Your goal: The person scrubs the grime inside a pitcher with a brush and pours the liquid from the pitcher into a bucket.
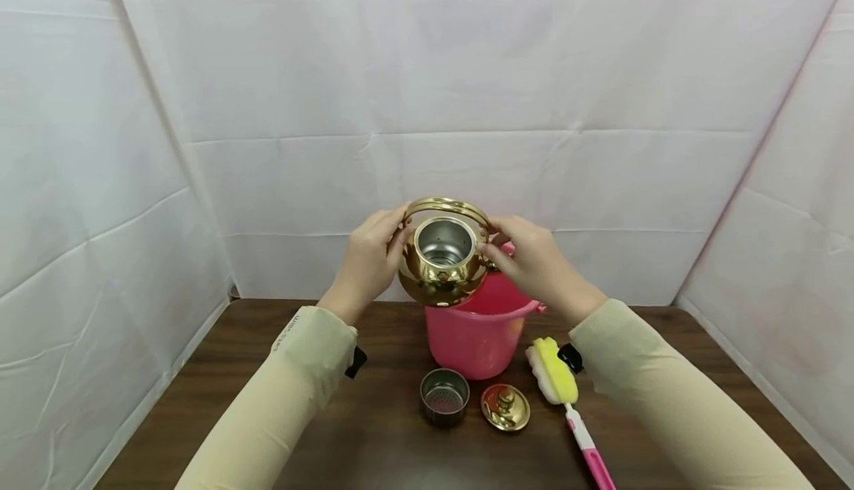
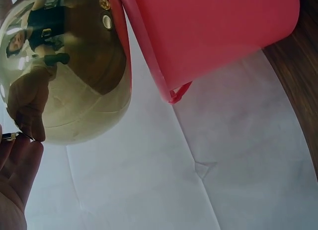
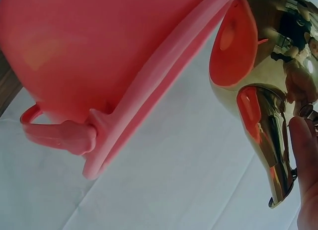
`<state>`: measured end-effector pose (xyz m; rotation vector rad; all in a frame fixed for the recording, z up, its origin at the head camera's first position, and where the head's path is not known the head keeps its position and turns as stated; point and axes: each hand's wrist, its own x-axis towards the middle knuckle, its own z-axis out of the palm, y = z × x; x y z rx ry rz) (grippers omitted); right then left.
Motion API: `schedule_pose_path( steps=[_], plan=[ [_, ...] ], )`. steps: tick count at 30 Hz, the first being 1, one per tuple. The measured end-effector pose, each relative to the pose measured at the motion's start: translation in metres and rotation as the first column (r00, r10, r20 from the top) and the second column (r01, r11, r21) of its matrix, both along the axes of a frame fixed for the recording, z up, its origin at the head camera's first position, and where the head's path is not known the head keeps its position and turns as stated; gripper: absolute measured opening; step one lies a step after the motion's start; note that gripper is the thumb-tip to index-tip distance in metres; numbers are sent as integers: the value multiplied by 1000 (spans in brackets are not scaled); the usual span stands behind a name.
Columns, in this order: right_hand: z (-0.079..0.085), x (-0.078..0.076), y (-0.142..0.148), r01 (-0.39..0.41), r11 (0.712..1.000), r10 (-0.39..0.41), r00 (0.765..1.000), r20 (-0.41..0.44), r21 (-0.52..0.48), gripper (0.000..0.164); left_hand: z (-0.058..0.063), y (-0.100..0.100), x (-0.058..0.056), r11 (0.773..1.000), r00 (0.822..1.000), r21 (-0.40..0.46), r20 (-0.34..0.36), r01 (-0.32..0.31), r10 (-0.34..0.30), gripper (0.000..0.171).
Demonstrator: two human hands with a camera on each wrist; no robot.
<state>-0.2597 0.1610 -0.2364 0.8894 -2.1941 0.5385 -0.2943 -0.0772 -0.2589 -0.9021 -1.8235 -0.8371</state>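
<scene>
Both hands hold up a shiny gold teapot (image 1: 437, 286), its lidless mouth tilted toward the head camera so the silvery inside shows. My left hand (image 1: 370, 256) grips it at the left end of the arched handle (image 1: 448, 203). The right hand (image 1: 534, 256) pinches it at the handle's right end, near the spout (image 3: 266, 145). Behind and below the teapot stands a pink bucket (image 1: 477, 342), partly hidden by it. In the left wrist view, the teapot's rounded side (image 2: 74, 81) hangs by the bucket's rim, and only some fingers (image 2: 30, 165) show.
On the dark wooden table (image 1: 373, 431), a perforated metal strainer cup (image 1: 445, 397) stands in front of the bucket. Beside it lies a gold lid (image 1: 505, 408) with a knob. Farther right is a yellow-and-white sponge brush (image 1: 557, 375) with a pink handle. White cloth (image 1: 467, 90) encloses the table's back and sides.
</scene>
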Motion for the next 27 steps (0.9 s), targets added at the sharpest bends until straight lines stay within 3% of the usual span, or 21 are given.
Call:
schedule_pose_path(
  steps=[27],
  plan=[
    [5,1,-18,3,1000,-4,998,63,24,24,0,-21,8,1000,998,-6,65,-12,12,32]
  ],
)
